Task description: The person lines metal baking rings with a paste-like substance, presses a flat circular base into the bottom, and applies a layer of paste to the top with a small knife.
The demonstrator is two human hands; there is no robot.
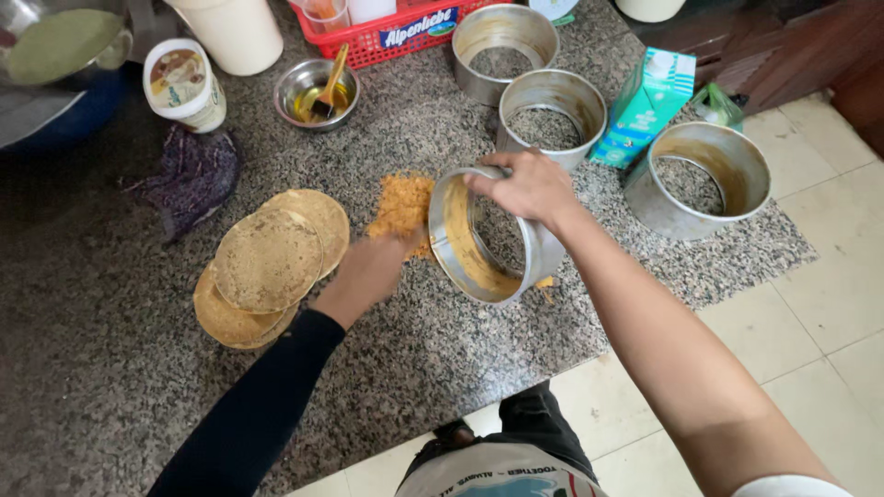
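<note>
A: Biggest first. Granite counter [110,368] carried everything; its near edge ran diagonal w/ floor tiles beyond.

B: Next?

A: Grey bowl of green stuff [55,46] at far left corner. Red basket [405,37] at far edge, middle. Three upright metal rings toward the right edge: one [709,175] nearest that edge, two more [551,115] and [504,51] lined up toward the far edge. All flat on rims, probably parked as spares.

B: The tilted one?

A: Tilted ring [483,235], mid-counter, near the near edge. Stood on its side wall, orange crumb coating the inside. Right hand [527,189] gripped its top rim, fingers curled closed round the metal, likely to keep it tipped.

B: Left?

A: Left hand [368,271], dark sleeve, just beside the ring's open side, touching the crumb pile [403,207]. Fingers blurred; can't tell how open.

B: Smaller bits?

A: Stack of round flat discs [267,267] left of the hands, fanned. Purple cloth [189,175] behind it. Green carton [645,106] btw the rings. Tub w/ lid [184,83], small steel bowl w/ oil and brush [318,92] toward the far edge.
</note>
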